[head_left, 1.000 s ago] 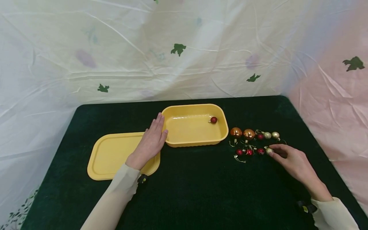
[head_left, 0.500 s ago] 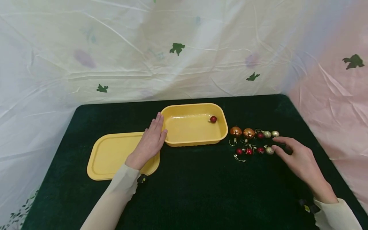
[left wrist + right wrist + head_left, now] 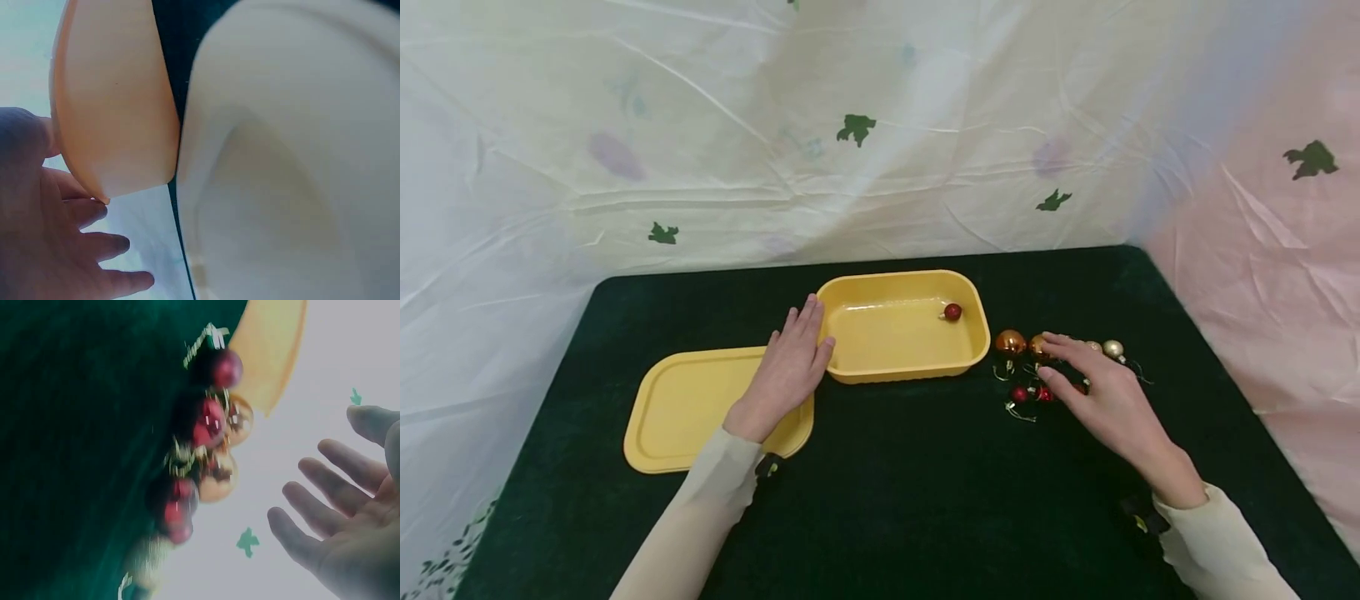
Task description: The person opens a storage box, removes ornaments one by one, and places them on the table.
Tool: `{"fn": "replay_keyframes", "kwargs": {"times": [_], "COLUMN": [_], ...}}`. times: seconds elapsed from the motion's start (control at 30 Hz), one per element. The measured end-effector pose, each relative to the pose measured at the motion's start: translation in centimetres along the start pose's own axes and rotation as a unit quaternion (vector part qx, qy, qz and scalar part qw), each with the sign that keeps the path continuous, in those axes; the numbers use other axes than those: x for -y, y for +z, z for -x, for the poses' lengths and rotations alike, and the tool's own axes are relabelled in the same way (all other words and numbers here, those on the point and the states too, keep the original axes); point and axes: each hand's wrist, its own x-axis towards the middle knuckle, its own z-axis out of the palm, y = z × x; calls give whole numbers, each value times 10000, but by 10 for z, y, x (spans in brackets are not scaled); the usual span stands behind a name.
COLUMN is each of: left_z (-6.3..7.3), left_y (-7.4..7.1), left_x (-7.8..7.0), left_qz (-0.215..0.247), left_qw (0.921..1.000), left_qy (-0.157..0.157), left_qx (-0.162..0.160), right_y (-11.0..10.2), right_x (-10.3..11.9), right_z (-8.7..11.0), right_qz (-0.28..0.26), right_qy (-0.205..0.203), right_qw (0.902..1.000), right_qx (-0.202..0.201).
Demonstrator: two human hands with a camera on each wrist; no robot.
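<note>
My left hand [image 3: 784,367] rests against the left wall of a yellow plastic box [image 3: 880,375], its fingers straight along the rim; in the left wrist view the fingertips reach round the box's edge. One dark red bauble [image 3: 952,312] lies inside the box near its right end. My right hand [image 3: 1105,400] hovers over a cluster of small Christmas baubles, fingers extended and nothing held. Among them are copper ones [image 3: 1011,342], red ones [image 3: 1018,395] and a pale gold one [image 3: 1112,349]. The hand hides part of the cluster from the head view; the right wrist view shows several baubles [image 3: 209,422] with gold loops.
A yellow lid [image 3: 677,417] lies flat left of the box, partly beneath my left forearm. Dark green cloth [image 3: 925,500] covers the table, and a pale curtain [image 3: 737,167] with green leaf shapes hangs behind its far edge.
My right hand has released a glittery gold bauble at the cluster's right and moved left over the copper and red ones. The left hand has kept its place on the box.
</note>
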Motion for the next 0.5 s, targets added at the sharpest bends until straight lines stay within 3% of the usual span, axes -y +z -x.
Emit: {"fn": "replay_keyframes", "kwargs": {"times": [0.13, 0.27, 0.5], "left_z": [-3, -6, -23], "left_y": [-2, -2, 4], "left_x": [-6, -18, -48], "left_qz": [-183, -278, -208], "left_qw": [9997, 9981, 9911], "left_qy": [-42, 68, 798], "left_qx": [-168, -553, -1045], "right_y": [14, 23, 35], "right_x": [6, 11, 14], "right_z": [-11, -20, -28], "right_qz": [68, 88, 165], "right_qy": [-14, 58, -42], "right_qw": [9989, 9958, 9920], "right_qx": [474, 915, 1247]}}
